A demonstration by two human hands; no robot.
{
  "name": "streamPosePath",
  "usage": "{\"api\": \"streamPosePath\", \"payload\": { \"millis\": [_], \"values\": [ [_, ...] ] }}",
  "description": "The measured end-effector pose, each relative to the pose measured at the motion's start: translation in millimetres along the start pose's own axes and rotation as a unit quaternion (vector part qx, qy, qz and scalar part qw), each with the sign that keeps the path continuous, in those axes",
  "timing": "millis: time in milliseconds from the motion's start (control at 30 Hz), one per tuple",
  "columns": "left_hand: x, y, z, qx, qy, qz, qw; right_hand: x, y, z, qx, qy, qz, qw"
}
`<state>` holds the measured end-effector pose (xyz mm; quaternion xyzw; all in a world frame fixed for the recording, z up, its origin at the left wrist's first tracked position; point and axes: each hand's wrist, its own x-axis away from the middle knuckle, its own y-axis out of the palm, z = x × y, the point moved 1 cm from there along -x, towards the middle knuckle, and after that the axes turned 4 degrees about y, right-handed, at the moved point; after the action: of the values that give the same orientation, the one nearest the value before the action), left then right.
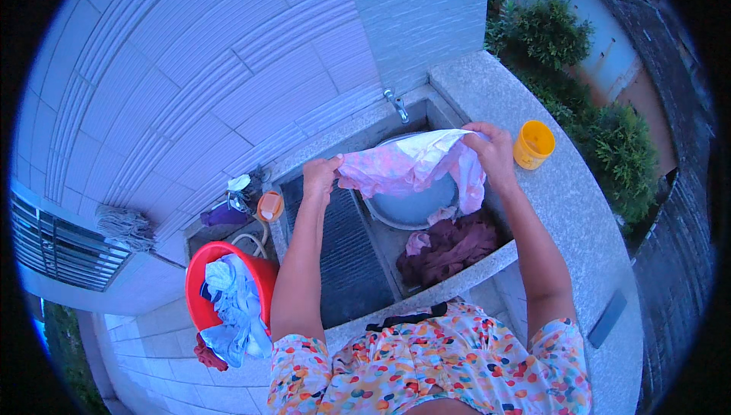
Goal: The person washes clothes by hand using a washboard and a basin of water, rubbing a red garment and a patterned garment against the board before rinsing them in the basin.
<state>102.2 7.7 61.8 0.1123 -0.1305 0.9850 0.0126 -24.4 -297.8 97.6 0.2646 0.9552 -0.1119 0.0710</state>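
Observation:
A wet pink and white cloth (394, 166) is stretched between my two hands. My left hand (321, 175) grips one end, above the ribbed washboard (342, 261) of a stone sink. At the other end my right hand (492, 149) pinches the cloth near its white part, and a fold hangs down below the fingers. Beneath the cloth stands a round basin of cloudy water (414, 201), partly hidden. Dark maroon wet cloth (451, 246) lies in the sink beside the basin, with a small pink piece (417, 243) on it. A metal tap (396, 105) is at the sink's back.
A red bucket (265, 278) full of clothes stands at the left. Near it are an orange dish with a soap bar (270, 205), a hose (264, 238) and a mop head (123, 226). On the right counter (577, 232) are a yellow tub (532, 146) and a dark flat object (607, 319).

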Motion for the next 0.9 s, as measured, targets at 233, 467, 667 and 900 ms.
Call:
{"api": "streamPosePath", "payload": {
  "millis": [233,467,667,900],
  "values": [
    [-16.2,-13.1,-19.1,0.024,-0.077,-0.051,0.995,-15.5,-17.2,-4.7,-0.104,0.075,0.016,0.992],
    [-27.7,-6.1,-44.4,0.152,-0.160,-0.055,0.974,-19.3,-12.2,-14.0,-0.296,0.102,-0.002,0.950],
    [-38.1,-14.7,-75.4,0.173,-0.220,-0.125,0.952,-20.0,-0.2,-29.6,-0.365,0.119,0.001,0.924],
    [-4.8,23.1,-17.7,-0.048,0.156,-0.044,0.986,-12.9,47.2,-46.3,-0.166,0.074,-0.079,0.980]
  ]
}}
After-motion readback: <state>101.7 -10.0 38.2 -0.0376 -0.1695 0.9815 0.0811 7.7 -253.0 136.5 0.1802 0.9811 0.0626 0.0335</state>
